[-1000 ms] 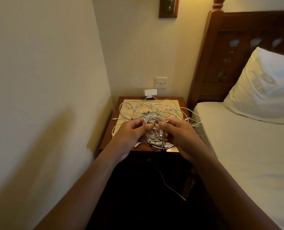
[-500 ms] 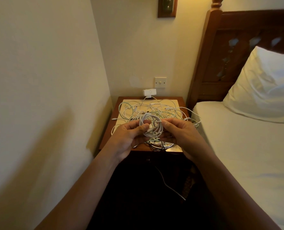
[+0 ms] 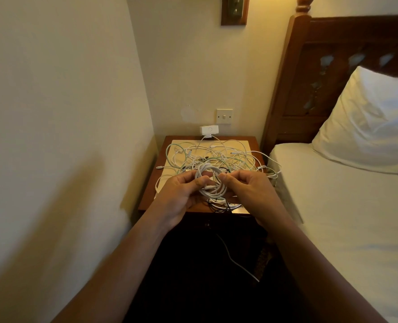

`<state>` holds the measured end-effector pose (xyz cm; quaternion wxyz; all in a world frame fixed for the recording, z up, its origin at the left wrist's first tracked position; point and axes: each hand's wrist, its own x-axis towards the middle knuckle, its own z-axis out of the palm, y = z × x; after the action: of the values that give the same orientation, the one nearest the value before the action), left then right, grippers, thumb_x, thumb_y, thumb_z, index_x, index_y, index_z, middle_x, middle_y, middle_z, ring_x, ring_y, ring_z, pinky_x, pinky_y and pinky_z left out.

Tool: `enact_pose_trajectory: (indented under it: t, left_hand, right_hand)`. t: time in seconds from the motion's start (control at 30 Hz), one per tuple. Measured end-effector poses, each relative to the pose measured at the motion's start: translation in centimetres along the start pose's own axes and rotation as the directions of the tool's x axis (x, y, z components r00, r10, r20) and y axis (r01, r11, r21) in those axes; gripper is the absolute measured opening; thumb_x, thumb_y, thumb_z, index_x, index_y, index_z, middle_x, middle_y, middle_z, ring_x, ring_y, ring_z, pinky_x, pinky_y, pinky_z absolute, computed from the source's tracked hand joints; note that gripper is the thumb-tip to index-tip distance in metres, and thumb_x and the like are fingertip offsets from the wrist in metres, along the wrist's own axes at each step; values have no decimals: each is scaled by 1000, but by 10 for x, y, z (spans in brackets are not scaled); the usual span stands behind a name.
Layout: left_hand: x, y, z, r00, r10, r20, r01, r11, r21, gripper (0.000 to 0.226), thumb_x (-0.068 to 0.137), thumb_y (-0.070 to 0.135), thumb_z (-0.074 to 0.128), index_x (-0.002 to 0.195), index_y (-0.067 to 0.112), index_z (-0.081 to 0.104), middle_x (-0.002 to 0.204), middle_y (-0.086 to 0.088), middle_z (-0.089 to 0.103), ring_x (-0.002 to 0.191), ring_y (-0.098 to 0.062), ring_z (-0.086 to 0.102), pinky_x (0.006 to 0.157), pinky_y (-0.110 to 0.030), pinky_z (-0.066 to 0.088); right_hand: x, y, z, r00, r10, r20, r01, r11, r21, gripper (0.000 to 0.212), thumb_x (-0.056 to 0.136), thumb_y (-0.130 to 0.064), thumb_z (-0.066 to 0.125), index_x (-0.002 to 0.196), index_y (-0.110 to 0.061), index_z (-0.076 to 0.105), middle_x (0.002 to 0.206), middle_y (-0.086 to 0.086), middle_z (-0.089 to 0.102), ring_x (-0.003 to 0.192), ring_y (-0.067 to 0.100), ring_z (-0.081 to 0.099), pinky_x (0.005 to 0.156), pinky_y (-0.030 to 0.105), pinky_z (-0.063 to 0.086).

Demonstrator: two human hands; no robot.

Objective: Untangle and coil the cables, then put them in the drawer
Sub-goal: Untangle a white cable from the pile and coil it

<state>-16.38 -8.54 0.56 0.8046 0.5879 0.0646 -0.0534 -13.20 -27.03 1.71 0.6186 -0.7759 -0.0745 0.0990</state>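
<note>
Room: cream walls on the left and back, a bed (image 3: 344,206) on the right, and a small wooden tabletop (image 3: 163,159) between them.
Pile: white, green and black cables (image 3: 216,155) lie all mixed up on the tabletop.
Coil: a round bunch of white cable, the coil (image 3: 216,193), is held up over the front edge of the tabletop, between both hands.
Left hand (image 3: 181,197): its fingers (image 3: 199,181) curl round the left side of the coil and grip it.
Right hand (image 3: 246,190): its fingers (image 3: 228,177) pinch the right side of the coil.
Which way: the coil is a ring, so it has no real long side. Its flat face looks up toward the person.
Loose end (image 3: 237,262): one thin cable hangs off the front and runs down and to the right.
What could go wrong: nothing ties the coil, so it may spring open if a pinch slips. Dark cable lies just under it; if that is caught, a pull could drag the pile off.
Drawer: too dark to tell.
</note>
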Motion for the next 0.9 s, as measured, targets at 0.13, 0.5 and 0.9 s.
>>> enact_pose_trajectory:
  t: [0.13,0.5,0.9]
  left_hand:
    - [-4,1,-2,998,3,58,0,999,-52,24,98,14,62,118,4,69,107,-15,74,100,-27,71,81,-37,60]
    - [-10,-8,-7,989,88,118,-96,993,69,47,90,-6,68,134,9,60,111,-14,73,100,-24,72,76,-29,59]
    - [-4,-13,-13,992,95,81,-94,995,-19,39,94,3,65,133,2,60,113,-19,72,112,-37,68,103,-54,52]
  right_hand:
    - [-1,-2,0,984,137,116,-163,953,257,15,96,-20,71,99,-5,70,87,9,77,75,18,73,66,29,61]
    - [-4,2,1,981,175,82,-189,958,217,29,95,-34,72,101,-6,71,94,11,78,72,15,73,60,27,58]
    - [9,2,-2,969,147,201,-191,955,226,18,97,-18,69,108,-4,71,91,13,68,77,19,63,66,26,58]
